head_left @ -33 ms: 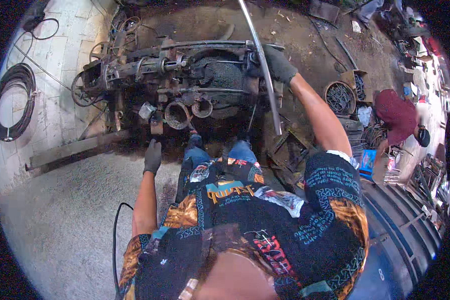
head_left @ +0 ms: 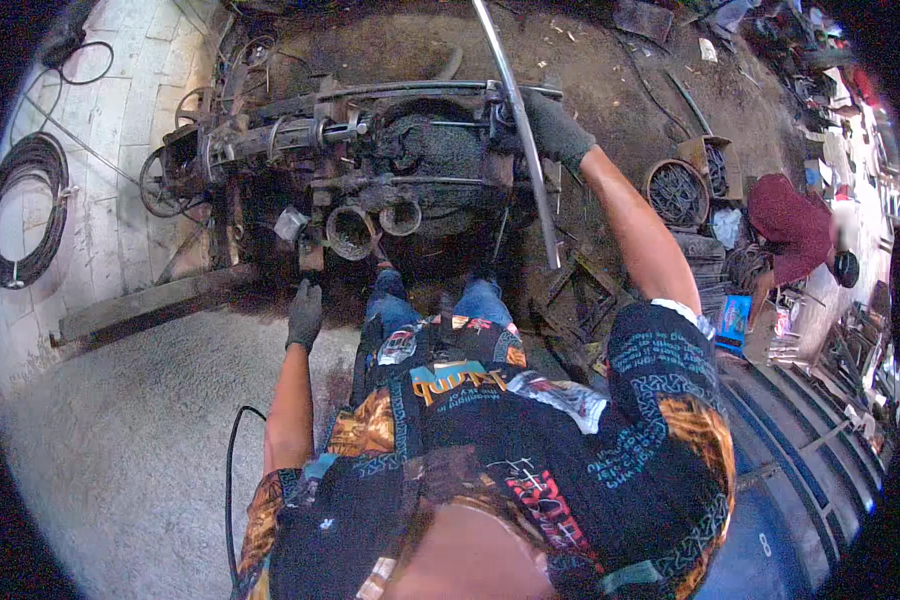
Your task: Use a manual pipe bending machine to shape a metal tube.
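A dark, greasy metal machine (head_left: 440, 150) with parallel bars, wheels and clamps lies across the floor before me. My right hand (head_left: 560, 130), in a grey glove, reaches to the machine's right end. Its fingers are hidden behind the machine parts and a long shiny metal rod (head_left: 530, 140) slanting past the hand. My left hand (head_left: 305, 315), gloved too, hangs low in front of the machine. Its fingers are drawn together just below a brownish block (head_left: 312, 258); what they hold, if anything, is too small to make out. Two round cups (head_left: 351, 232) are fixed along the machine's near side.
A coil of black cable (head_left: 25, 210) hangs against the pale wall at left. Right of the machine stand a round bin of metal pieces (head_left: 676, 193) and a cardboard box (head_left: 710, 165). A person in a maroon shirt (head_left: 792, 228) bends beyond. Blue barrels (head_left: 785, 490) lie nearby.
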